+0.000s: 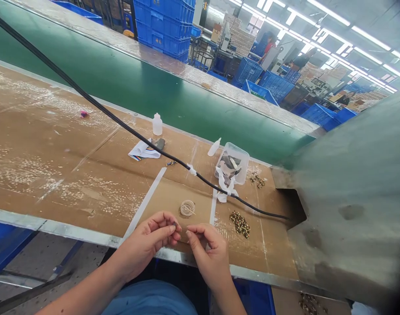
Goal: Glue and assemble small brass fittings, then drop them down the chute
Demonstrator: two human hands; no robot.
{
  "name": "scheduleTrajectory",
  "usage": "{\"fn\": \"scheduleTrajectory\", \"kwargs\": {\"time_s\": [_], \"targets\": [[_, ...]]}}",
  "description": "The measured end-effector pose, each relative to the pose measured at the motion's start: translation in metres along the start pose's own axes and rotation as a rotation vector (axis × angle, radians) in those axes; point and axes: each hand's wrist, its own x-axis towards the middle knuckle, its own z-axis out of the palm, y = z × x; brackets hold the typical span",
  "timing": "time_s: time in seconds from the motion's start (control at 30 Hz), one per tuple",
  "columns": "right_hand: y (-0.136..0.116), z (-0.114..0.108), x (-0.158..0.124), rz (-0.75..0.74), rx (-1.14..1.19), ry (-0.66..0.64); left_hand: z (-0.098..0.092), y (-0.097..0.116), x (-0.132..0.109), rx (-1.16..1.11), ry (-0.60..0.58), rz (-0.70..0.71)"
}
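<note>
My left hand (pixel 158 232) is held over the front edge of the cardboard-covered bench, closed in a pinch. A tiny dark piece shows at its fingertips, too small to name. Close beside it, my right hand (pixel 210 250) is also pinched, thumb against forefinger; whatever is between them is too small to make out. The two sets of fingertips face each other with a narrow gap. Just beyond them stands a small round clear dish (pixel 187 208) with a thin stick in it. To the right of my right hand lies a pile of small gold and black parts (pixel 240 224).
A black cable (pixel 98 98) crosses above the bench (pixel 98 175). Farther back are a white bottle (pixel 157 125), a smaller bottle (pixel 214 147), a cloth (pixel 144 151) and a clear plastic box (pixel 241 168). A metal housing (pixel 347 210) borders the right; a green belt (pixel 154 87) runs behind.
</note>
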Motion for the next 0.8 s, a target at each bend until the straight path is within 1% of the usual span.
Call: {"fn": "scheduleTrajectory", "kwargs": {"time_s": [0.07,0.17,0.27,0.37,0.5,0.63,0.8], "targets": [[0.005,-0.002,0.004,-0.020,-0.074,0.088,-0.003,0.003,0.002,0.042,0.031,0.030],[0.012,-0.006,0.012,-0.068,-0.200,0.185,-0.007,0.005,0.007,0.249,0.086,0.137],[0.016,-0.006,0.019,-0.120,-0.278,0.196,-0.011,0.003,0.012,0.465,0.114,0.231],[0.016,-0.005,0.024,-0.133,-0.300,0.167,-0.015,-0.003,0.016,0.577,0.131,0.286],[0.014,-0.002,0.029,-0.137,-0.308,0.145,-0.018,-0.009,0.018,0.615,0.128,0.297],[0.012,-0.001,0.033,-0.143,-0.331,0.120,-0.018,-0.007,0.017,0.576,0.109,0.260],[0.010,-0.002,0.031,-0.155,-0.294,0.124,-0.014,-0.005,0.016,0.538,0.119,0.245]]}}
